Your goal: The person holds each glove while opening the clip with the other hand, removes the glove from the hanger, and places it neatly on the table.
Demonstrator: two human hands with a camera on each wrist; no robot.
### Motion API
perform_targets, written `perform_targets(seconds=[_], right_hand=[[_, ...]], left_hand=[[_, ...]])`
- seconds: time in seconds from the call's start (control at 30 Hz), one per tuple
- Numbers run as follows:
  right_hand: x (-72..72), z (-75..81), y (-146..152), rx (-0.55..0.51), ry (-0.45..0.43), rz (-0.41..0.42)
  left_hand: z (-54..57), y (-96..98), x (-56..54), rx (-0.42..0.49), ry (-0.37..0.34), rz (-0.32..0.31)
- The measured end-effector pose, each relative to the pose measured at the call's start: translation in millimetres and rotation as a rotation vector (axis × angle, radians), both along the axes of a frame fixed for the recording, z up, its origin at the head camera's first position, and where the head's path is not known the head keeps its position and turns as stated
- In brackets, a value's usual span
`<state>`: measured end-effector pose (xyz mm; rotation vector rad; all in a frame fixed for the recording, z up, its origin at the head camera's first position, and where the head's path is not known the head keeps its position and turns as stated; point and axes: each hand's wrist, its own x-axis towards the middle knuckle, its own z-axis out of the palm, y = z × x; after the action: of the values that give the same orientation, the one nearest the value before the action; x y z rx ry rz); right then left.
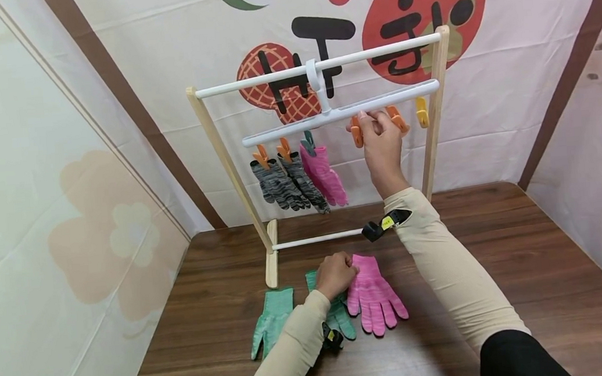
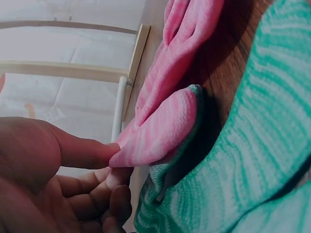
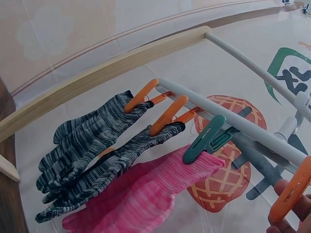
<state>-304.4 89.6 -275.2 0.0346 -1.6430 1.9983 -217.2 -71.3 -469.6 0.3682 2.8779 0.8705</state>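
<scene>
My left hand (image 1: 334, 276) pinches the cuff edge of a pink glove (image 1: 375, 293) on the table, partly over a green glove (image 1: 343, 320). In the left wrist view, thumb and fingers grip the pink knit fabric (image 2: 155, 128). Up at the white hanger bar (image 1: 379, 105), my right hand (image 1: 384, 150) has its fingers around an orange clothespin (image 1: 356, 133); the right wrist view shows fingertips behind that clip (image 3: 293, 191). A second orange clothespin (image 1: 397, 120) is just right of the hand. Left on the bar, clips hold striped grey gloves (image 1: 280, 186) and a pink glove (image 1: 324, 174).
A wooden-ended rack (image 1: 228, 164) with a white top rod (image 1: 375, 51) carries the hanger. A yellow clothespin (image 1: 421, 112) hangs at the bar's right end. Another green glove (image 1: 277, 313) lies left on the brown table (image 1: 185, 336). Printed cloth walls stand behind and beside.
</scene>
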Motion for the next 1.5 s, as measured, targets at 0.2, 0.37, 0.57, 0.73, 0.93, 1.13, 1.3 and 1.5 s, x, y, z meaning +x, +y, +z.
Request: perform_targets(seconds=[0.2, 0.37, 0.57, 0.73, 0.93, 1.13, 1.3, 1.5], right_hand=[[-0.2, 0.5, -0.3, 0.012, 0.004, 0.005], [0.6, 0.0, -1.5, 0.035, -0.019, 0.008], [1.8, 0.5, -1.3, 0.061, -0.045, 0.017], [5.2, 1.9, 0.1, 0.078, -0.062, 0.032], [7.0, -2.6, 3.0, 0.113, -0.066, 0.039], [9.1, -8.4, 5.9, 0.128, -0.059, 0.040], [9.6, -12.1, 8.3, 0.126, -0.063, 0.036], [11.0, -21.2, 10.2, 0.157, -0.092, 0.023]], left_hand=[[-2.6, 3.7, -0.4, -0.012, -0.010, 0.024], [-2.8, 7.6, 1.3, 0.013, -0.032, 0.056], [-2.6, 9.1, 1.0, 0.033, -0.029, 0.086], [-0.9, 6.0, -1.4, 0.006, -0.018, 0.098], [0.2, 0.7, 0.6, 0.018, -0.023, 0.128], [2.9, -5.3, -0.9, 0.026, 0.004, 0.132], [12.0, -9.6, -6.3, 0.063, 0.017, 0.153], [27.3, -12.3, -14.3, 0.101, 0.088, 0.179]])
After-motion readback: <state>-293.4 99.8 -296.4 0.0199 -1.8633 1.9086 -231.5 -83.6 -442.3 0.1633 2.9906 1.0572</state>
